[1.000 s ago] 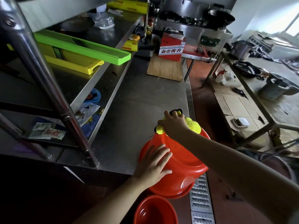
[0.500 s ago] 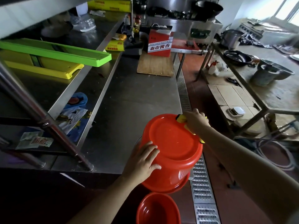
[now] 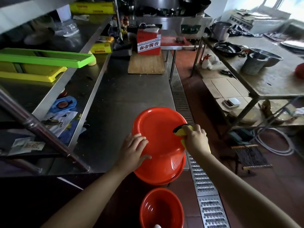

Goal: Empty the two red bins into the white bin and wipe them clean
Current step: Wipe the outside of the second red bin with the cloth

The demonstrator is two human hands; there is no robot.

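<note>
One red bin (image 3: pixel 158 137) lies upside down on the near corner of the steel counter (image 3: pixel 125 96), its flat bottom facing up. My left hand (image 3: pixel 133 150) rests flat on its left side with fingers spread. My right hand (image 3: pixel 195 140) grips a yellow cloth with a dark edge (image 3: pixel 180 130) and presses it on the bin's right rim. A second red bin (image 3: pixel 162 209) stands upright on the floor below, with something small and white at its lower edge. No white bin shows.
A wooden board (image 3: pixel 146 63) and red carton (image 3: pixel 148 41) sit farther along the counter. Green and yellow trays (image 3: pixel 41 58) lie on the left shelf. A metal floor drain grate (image 3: pixel 202 178) runs alongside. A steel table frame (image 3: pixel 246 89) stands right.
The bin has tipped so its bottom faces up more fully. My right hand with the cloth has slid from the bin's far side round to its right edge. My left hand has stayed on its side.
</note>
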